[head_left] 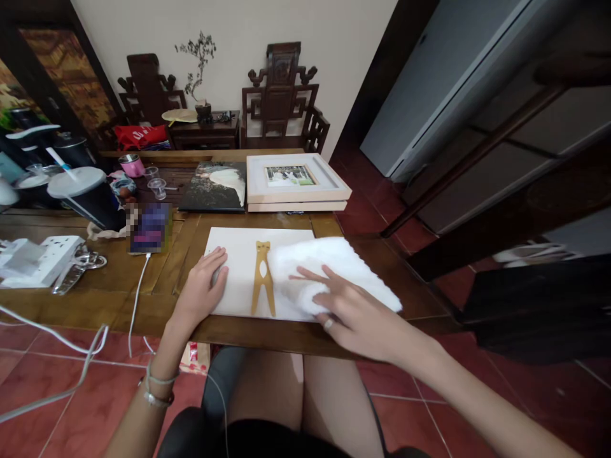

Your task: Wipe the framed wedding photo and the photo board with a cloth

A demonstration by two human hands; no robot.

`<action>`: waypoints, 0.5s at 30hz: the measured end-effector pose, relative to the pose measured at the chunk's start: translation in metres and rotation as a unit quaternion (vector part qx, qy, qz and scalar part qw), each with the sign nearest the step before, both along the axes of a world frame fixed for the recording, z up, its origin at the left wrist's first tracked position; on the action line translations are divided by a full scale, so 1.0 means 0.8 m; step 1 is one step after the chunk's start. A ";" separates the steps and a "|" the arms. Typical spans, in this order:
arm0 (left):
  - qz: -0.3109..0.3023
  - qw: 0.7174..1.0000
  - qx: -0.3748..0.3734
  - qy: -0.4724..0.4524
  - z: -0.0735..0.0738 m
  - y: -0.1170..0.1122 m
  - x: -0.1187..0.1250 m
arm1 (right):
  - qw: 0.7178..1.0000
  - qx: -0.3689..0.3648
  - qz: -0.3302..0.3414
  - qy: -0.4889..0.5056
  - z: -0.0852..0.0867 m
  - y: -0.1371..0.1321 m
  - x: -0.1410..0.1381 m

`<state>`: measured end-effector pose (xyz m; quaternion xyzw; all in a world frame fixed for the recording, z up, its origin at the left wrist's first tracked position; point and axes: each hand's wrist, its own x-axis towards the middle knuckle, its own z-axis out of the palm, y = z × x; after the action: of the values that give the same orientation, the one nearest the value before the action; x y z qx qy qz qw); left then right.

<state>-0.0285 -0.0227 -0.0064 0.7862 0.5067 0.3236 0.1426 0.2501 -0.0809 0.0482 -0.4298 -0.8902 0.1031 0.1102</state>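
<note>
A white frame back (238, 267) lies flat on the wooden table (157, 299) with a tan wooden stand piece (263, 278) down its middle. My left hand (203, 289) rests flat on the board's left edge, fingers together and stretched out. My right hand (344, 305) lies spread on a white towel (334, 267) that covers the board's right part; a ring shows on one finger.
Behind the board lie a framed photo (296, 181) in a pale frame and a dark photo print (217, 186). A phone (149, 228) with a white cable, a white power strip (52, 254), cups (86, 191) and small clear cups stand at left. Carved chairs (281, 95) line the wall.
</note>
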 end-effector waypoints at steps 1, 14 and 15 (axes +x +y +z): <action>0.000 1.000 0.000 -0.002 -0.001 0.000 0.000 | 1.000 0.006 -0.010 0.001 0.000 0.013 0.001; 0.005 1.000 -0.009 -0.013 0.000 0.000 0.000 | 0.998 0.011 -0.043 -0.039 -0.024 0.143 0.005; 0.004 1.000 -0.008 -0.014 0.001 -0.001 0.000 | 0.999 0.015 -0.035 -0.037 -0.028 0.137 0.005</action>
<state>-0.0286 -0.0231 -0.0057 0.7783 0.5105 0.3313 0.1547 0.2545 0.0287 0.0259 -0.4627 -0.8794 0.0698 0.0876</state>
